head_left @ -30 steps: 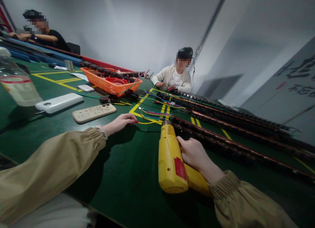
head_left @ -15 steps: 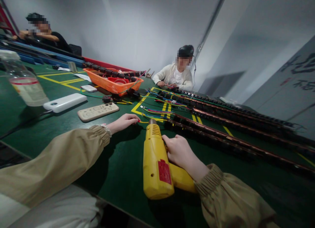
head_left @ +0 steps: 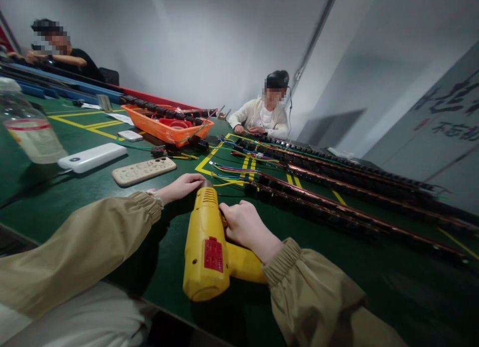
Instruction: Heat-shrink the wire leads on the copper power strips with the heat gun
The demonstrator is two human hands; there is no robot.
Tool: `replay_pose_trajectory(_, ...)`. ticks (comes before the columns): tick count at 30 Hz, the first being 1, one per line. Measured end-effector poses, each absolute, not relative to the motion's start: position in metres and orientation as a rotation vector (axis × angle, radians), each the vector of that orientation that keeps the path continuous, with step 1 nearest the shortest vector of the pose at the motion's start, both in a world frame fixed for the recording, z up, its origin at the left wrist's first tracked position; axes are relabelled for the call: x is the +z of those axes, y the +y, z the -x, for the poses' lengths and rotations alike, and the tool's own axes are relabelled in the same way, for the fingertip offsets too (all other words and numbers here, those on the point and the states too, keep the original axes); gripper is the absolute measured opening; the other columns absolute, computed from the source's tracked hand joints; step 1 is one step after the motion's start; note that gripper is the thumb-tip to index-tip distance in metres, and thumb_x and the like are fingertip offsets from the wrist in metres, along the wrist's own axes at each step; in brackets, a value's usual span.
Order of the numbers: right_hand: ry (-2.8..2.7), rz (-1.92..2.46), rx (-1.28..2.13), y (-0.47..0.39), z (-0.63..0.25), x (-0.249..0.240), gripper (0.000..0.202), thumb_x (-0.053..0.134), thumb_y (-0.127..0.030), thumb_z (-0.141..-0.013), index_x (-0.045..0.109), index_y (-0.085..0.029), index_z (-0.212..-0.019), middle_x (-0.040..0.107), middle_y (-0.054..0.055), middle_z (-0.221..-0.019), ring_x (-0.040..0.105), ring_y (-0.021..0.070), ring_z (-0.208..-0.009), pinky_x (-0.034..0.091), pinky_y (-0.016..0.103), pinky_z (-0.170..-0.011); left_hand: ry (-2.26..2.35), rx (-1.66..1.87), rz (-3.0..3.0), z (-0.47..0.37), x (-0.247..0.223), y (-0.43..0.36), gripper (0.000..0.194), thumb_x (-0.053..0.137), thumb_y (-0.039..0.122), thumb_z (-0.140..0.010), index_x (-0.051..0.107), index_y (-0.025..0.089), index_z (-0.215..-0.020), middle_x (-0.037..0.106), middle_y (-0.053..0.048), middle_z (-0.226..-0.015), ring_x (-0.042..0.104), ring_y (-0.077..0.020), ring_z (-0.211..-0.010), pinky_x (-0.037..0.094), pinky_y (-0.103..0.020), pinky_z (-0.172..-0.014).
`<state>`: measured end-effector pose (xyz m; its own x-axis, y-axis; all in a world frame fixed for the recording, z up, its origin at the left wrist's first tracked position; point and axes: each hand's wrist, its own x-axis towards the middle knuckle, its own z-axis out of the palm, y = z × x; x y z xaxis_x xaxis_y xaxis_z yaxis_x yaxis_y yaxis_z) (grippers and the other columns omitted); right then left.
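Note:
My right hand (head_left: 245, 222) is wrapped around the handle of a yellow heat gun (head_left: 204, 252); a red label is on its rear body. The metal nozzle points away from me and sits right by my left fingertips. My left hand (head_left: 181, 188) is closed in a pinch on the end of a yellow wire (head_left: 229, 183). That wire end is hidden behind the nozzle and fingers. The wire runs right to a long bar assembly (head_left: 318, 203) of copper strips and black blocks, with blue, green and pink wires (head_left: 234, 170) fanning from its near end.
An orange basket (head_left: 168, 136) holds black parts. Left of my hands lie a patterned phone case (head_left: 144, 171), a white power bank (head_left: 93, 158) with a cable, and a bottle (head_left: 33, 135). More bar assemblies (head_left: 374, 194) lie to the right. Two people (head_left: 262, 115) sit across the green table (head_left: 164, 267).
The heat gun in my right hand has moved left, its nozzle now in front of the yellow wire's end near my left fingers. The whole view has shifted slightly.

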<state>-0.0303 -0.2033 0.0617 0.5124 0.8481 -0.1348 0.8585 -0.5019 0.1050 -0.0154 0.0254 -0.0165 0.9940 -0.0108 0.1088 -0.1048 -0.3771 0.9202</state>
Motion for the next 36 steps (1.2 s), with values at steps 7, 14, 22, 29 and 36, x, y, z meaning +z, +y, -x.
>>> replay_pose_trajectory(7, 1.55, -2.547, -0.119, -0.212, 0.028, 0.061, 0.025, 0.048, -0.022, -0.074, 0.051, -0.014, -0.098, 0.064, 0.006, -0.079, 0.06, 0.0217, -0.074, 0.031, 0.033, -0.07, -0.051, 0.067, -1.904, 0.019, -0.011, 0.025, 0.044, 0.057, 0.051, -0.069, 0.065, 0.013, -0.09, 0.065, -0.007, -0.092, 0.056, -0.0202, -0.088, 0.042, -0.029, -0.086)
replay_pose_trajectory(14, 1.331, -2.562, -0.216, -0.246, 0.016, 0.072, 0.03, 0.043, -0.015, -0.075, 0.052, -0.014, -0.104, 0.065, 0.007, -0.085, 0.061, 0.0206, -0.077, 0.03, 0.032, -0.073, -0.073, 0.051, -1.905, 0.019, -0.012, 0.027, 0.04, 0.056, 0.046, -0.073, 0.066, 0.013, -0.093, 0.063, -0.005, -0.083, 0.055, -0.0147, -0.077, 0.043, -0.024, -0.074)
replay_pose_trajectory(22, 1.056, -2.641, -0.161, -0.29, -0.001, 0.076, 0.028, 0.042, -0.017, -0.08, 0.052, -0.016, -0.106, 0.066, 0.007, -0.089, 0.06, 0.0214, -0.084, 0.03, 0.032, -0.076, -0.115, 0.008, -1.901, 0.021, -0.018, 0.032, 0.039, 0.057, 0.044, -0.076, 0.066, 0.014, -0.099, 0.064, -0.005, -0.088, 0.056, -0.0144, -0.082, 0.042, -0.023, -0.077)
replay_pose_trajectory(29, 1.049, -2.641, -0.151, -0.286, 0.0, 0.079, 0.024, 0.043, -0.018, -0.081, 0.053, -0.015, -0.102, 0.066, 0.007, -0.088, 0.06, 0.0202, -0.082, 0.03, 0.031, -0.075, -0.113, 0.029, -1.962, 0.021, -0.017, 0.03, 0.041, 0.054, 0.045, -0.077, 0.066, 0.013, -0.1, 0.064, -0.005, -0.09, 0.057, -0.0149, -0.083, 0.042, -0.023, -0.078)
replay_pose_trajectory(36, 1.124, -2.61, -0.122, -0.263, 0.0, 0.074, 0.029, 0.043, -0.015, -0.077, 0.053, -0.015, -0.104, 0.066, 0.007, -0.09, 0.061, 0.0232, -0.085, 0.033, 0.034, -0.077, -0.122, 0.027, -1.976, 0.02, -0.017, 0.03, 0.047, 0.051, 0.046, -0.078, 0.062, 0.01, -0.106, 0.063, -0.007, -0.095, 0.057, -0.0167, -0.088, 0.043, -0.028, -0.085)
